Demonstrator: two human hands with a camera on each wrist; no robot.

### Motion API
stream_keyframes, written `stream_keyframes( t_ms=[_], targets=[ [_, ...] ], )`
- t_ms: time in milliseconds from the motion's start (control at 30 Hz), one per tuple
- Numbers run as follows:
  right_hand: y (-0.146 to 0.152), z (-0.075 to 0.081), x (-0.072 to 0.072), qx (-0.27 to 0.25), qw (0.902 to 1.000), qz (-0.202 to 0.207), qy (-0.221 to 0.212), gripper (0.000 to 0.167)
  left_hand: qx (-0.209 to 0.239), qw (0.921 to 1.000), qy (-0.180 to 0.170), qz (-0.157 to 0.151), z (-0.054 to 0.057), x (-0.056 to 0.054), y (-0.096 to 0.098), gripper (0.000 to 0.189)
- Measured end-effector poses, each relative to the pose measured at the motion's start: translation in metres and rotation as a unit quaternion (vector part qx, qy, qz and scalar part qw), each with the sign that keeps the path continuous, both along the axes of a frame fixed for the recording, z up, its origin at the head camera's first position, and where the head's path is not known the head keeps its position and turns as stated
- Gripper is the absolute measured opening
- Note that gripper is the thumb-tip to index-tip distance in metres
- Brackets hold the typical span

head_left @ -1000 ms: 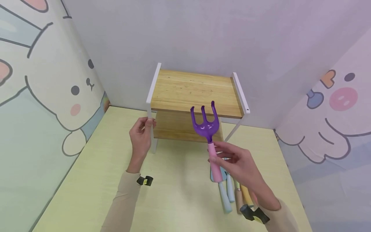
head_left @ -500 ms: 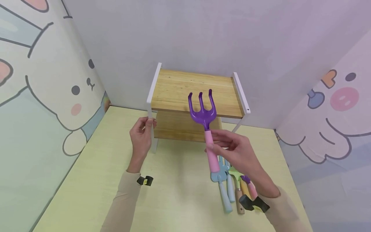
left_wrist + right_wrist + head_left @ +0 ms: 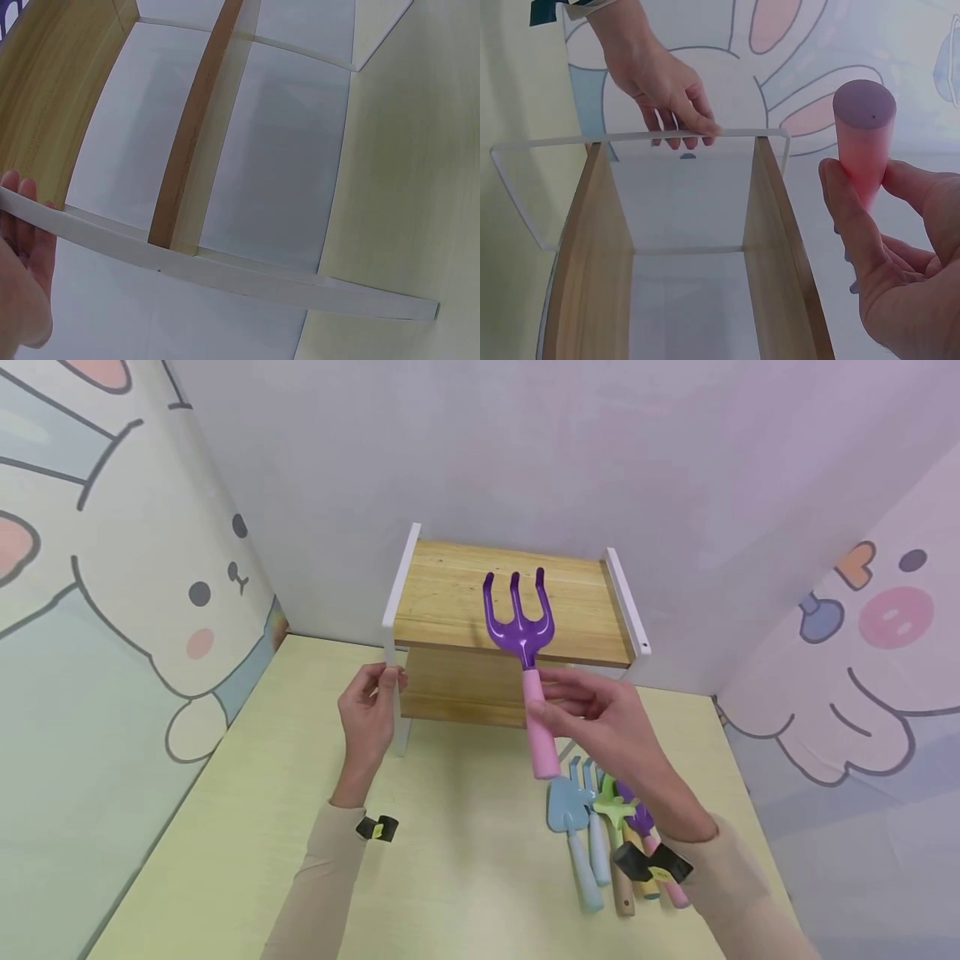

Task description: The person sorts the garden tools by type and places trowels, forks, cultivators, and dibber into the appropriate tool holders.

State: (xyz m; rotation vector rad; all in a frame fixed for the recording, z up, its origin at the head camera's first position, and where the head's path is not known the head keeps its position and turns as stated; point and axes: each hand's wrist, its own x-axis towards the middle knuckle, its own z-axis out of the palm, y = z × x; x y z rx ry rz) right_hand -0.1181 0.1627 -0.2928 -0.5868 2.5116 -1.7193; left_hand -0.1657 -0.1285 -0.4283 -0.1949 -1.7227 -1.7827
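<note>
A cartoon rabbit (image 3: 165, 568) covers the wall at the far left. Next comes a beige left sleeve (image 3: 322, 868) with a black wrist camera (image 3: 377, 828), leading up to the left hand (image 3: 367, 702). Its grip is closed round the white front post (image 3: 390, 647) of a two-tier wooden shelf (image 3: 442, 602), thumb in front and fingers curling behind. The shelf stands on the pale yellow counter (image 3: 450, 860) against the back wall.

Farther right, a purple three-tined hand fork (image 3: 529, 682) is raised tines up, slightly tilted, in front of the shelf, the tines overlapping its upper board in the head view. The right hand (image 3: 607, 714) has its grip clamped on the fork's pink handle, between thumb and fingers.

Below that hand, garden tools lie side by side on the counter: a light-blue trowel (image 3: 577, 847), a light-blue fork (image 3: 597, 843), a green rake (image 3: 615, 812) with a wooden handle, a yellow handle (image 3: 648, 889), and a purple-headed tool (image 3: 639, 818) with a pink handle, partly hidden by the right wrist's camera (image 3: 652, 863). A pink-snouted cartoon pig (image 3: 896, 617) marks the right wall.
</note>
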Motion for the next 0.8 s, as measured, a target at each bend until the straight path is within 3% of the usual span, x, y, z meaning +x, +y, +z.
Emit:
stream_keyframes(
  t_ms=[567,800],
  targets=[
    [-0.019,0.021,-0.026,-0.028,0.9974,-0.014,-0.066,0.048,0.001,1.0,0.002,0.003,-0.001,0.0,-0.001,0.02],
    [-0.027,0.027,-0.036,-0.027,0.9965,-0.033,-0.071,0.049,0.005,1.0,0.007,0.001,-0.001,-0.001,-0.001,0.02]
  ],
)
